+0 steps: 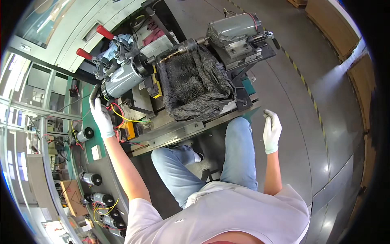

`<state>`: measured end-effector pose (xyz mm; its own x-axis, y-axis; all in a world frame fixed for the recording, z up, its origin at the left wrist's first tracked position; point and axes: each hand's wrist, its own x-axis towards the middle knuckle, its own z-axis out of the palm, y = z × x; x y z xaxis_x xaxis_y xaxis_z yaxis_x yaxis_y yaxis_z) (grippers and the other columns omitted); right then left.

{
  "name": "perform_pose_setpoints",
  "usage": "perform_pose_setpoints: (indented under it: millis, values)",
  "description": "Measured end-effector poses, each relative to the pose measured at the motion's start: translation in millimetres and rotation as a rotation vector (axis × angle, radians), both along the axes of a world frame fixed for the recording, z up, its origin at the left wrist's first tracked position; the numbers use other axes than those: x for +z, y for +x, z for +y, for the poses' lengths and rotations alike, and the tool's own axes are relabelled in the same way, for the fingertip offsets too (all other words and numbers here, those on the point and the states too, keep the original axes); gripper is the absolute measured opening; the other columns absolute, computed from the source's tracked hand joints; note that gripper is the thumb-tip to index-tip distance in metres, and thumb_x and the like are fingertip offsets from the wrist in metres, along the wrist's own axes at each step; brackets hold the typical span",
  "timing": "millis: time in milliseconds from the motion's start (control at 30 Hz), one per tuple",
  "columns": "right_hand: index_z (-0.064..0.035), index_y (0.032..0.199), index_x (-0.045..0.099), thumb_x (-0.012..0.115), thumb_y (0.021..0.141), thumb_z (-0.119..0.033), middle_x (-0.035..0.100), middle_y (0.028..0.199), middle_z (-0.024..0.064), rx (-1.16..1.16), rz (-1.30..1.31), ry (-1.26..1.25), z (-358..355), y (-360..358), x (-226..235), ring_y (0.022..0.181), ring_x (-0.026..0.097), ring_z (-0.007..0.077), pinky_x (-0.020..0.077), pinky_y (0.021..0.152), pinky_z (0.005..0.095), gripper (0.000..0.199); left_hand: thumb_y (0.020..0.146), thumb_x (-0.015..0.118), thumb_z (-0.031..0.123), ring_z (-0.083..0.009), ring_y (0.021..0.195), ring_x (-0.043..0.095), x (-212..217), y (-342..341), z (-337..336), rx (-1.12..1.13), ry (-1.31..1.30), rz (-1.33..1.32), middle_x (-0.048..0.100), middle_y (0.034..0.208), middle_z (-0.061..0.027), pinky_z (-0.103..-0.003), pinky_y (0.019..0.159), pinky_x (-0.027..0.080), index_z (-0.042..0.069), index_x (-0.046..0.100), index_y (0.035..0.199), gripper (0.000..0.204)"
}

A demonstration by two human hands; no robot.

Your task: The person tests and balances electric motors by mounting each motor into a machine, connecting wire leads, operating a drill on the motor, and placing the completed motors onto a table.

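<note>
Although the grey cylindrical motor [124, 80] is plainly seen at upper left, beside 2 red clamp handles [105, 32], any print on its casing cannot be read. Its near end is touched by the gloved left hand [100, 113]; with the fingers partly hidden, a grasp cannot be confirmed. The gloved right hand [271, 128], right of centre, is seen empty, loosely curled. The drill bit's [170, 56] tip is hard to make out.

I observe a metal bench [178, 136]; a black liner [219, 83] of dark shavings [187, 83] sits on it. I note a green tabletop [87, 112]; a motor [84, 134] and white block [96, 152] rest there.
</note>
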<state>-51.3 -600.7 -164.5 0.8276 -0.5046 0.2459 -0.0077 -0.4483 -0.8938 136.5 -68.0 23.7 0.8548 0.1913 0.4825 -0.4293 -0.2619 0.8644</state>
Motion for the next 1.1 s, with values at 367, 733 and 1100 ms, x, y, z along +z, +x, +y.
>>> perform_pose_setpoints:
  millis: [367, 733, 1100]
  values:
    - [0.0033, 0.126, 0.065, 0.045, 0.108, -0.007, 0.070, 0.122, 0.0083, -0.079, -0.270, 0.398, -41, 56, 23, 0.110, 0.064, 0.0146, 0.0463, 0.103, 0.0292, 0.029, 0.110, 0.045, 0.035, -0.0181, 0.129, 0.054, 6, 8, -4, 0.085, -0.092, 0.132, 0.055, 0.145, -0.0107, -0.036, 0.110, 0.042, 0.001, 0.048, 0.147, 0.051]
    - [0.0022, 0.127, 0.065, 0.048, 0.107, -0.011, 0.070, 0.121, 0.0092, -0.225, -0.448, 0.171, -117, 176, 66, 0.114, 0.064, 0.0148, 0.0469, 0.102, 0.0299, 0.029, 0.106, 0.043, 0.028, -0.0209, 0.120, 0.063, 4, 33, 15, -0.135, -0.310, 0.216, 0.063, 0.137, -0.0107, -0.038, 0.097, 0.055, 0.003, 0.056, 0.140, 0.043]
    - [-0.0070, 0.147, 0.054, 0.056, 0.101, -0.047, 0.056, 0.148, 0.0137, -0.003, 0.018, 0.565, -224, 339, 9, 0.137, 0.049, 0.0273, 0.0329, 0.116, 0.0377, 0.061, 0.110, 0.039, 0.037, -0.0225, 0.106, 0.071, -5, 69, 49, 0.097, -0.082, 0.300, 0.069, 0.124, -0.0117, -0.039, 0.086, 0.061, 0.005, 0.062, 0.134, 0.047]
